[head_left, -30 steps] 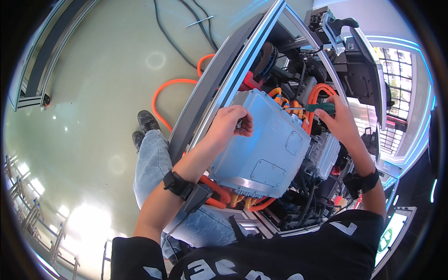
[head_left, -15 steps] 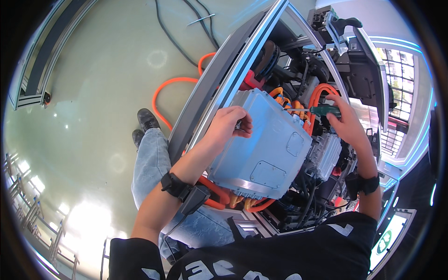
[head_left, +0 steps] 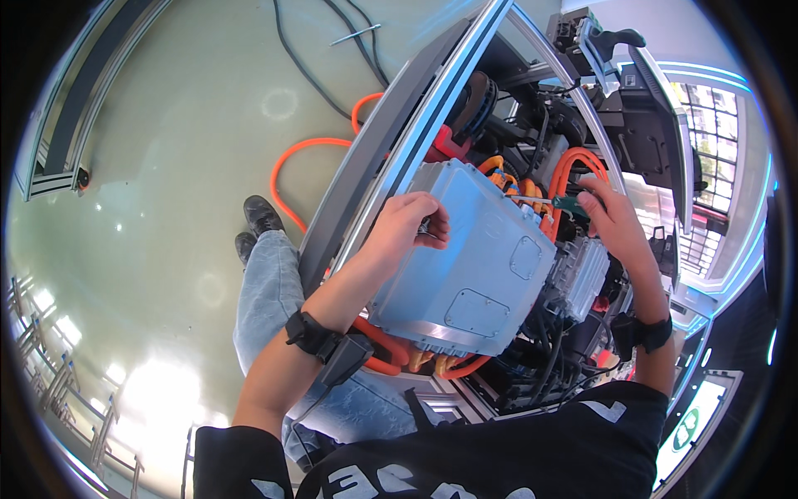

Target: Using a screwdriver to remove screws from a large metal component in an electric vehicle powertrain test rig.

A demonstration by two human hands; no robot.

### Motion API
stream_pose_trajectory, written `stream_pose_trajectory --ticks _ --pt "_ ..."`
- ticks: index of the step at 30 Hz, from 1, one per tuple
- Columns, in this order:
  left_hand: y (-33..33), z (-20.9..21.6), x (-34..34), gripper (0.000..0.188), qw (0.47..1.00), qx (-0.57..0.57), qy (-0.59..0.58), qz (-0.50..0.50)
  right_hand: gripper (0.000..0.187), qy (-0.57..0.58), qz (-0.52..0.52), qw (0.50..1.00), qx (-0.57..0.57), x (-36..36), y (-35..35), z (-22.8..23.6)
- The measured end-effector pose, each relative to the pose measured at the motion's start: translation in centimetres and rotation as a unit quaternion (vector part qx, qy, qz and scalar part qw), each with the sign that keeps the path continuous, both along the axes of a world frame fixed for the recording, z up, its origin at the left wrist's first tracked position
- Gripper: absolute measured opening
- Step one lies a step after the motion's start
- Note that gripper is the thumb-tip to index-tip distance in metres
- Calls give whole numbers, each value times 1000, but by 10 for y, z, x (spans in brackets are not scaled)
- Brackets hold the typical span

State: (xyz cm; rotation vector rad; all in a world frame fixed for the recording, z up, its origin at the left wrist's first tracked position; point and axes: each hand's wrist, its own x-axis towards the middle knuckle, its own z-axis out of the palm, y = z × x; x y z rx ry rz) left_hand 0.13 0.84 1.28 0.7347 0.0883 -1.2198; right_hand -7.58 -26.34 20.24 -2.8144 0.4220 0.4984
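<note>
Right of centre, toward the upper part of the frame, a screwdriver with a dark green handle and thin metal shaft (head_left: 568, 205) lies nearly level, its tip pointing left at the edge of a large silver-grey metal housing (head_left: 465, 249). Whether the tip touches a screw is too small to tell. The right hand (head_left: 613, 218) grips the handle between thumb and bent fingers.

Over the housing's upper left edge, the left hand (head_left: 409, 223) is loosely curled, its fingertips closed around a small, dark, shiny metallic piece (head_left: 425, 224), mostly hidden. Whether this hand rests on the housing cannot be told.

Beside the screwdriver's shaft sit orange plug-like connectors (head_left: 527, 189), and thick, bright orange cables (head_left: 569, 170) arch just above the handle. Right of the housing is a ribbed silver metal unit (head_left: 579, 279); a long aluminium-profile frame rail (head_left: 445, 100) slants along its left side.

Black straps circle both forearms. Below them spreads a black shirt with pale print (head_left: 499, 453); at lower left of centre are faded blue jeans (head_left: 274, 291) and black shoes (head_left: 263, 214). On the pale greenish floor (head_left: 166, 233), filling the left, an orange cable (head_left: 287, 162) loops beside the rail.
</note>
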Motion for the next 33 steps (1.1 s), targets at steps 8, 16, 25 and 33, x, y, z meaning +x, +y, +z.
stream_pose_trajectory --ticks 8,16,25,33 --pt "0 0 -1 25 1000 -5 -4 0 32 -77 -29 996 35 -1 12 -4" --pt "1 -2 -3 25 1000 -2 2 6 34 -62 -15 998 -27 0 9 -4" --pt "0 -5 -4 25 1000 13 2 5 41 -70 -17 996 -54 -4 12 -5" --pt "1 -2 -3 25 1000 18 -2 6 47 35 -106 989 -98 -2 17 -3"
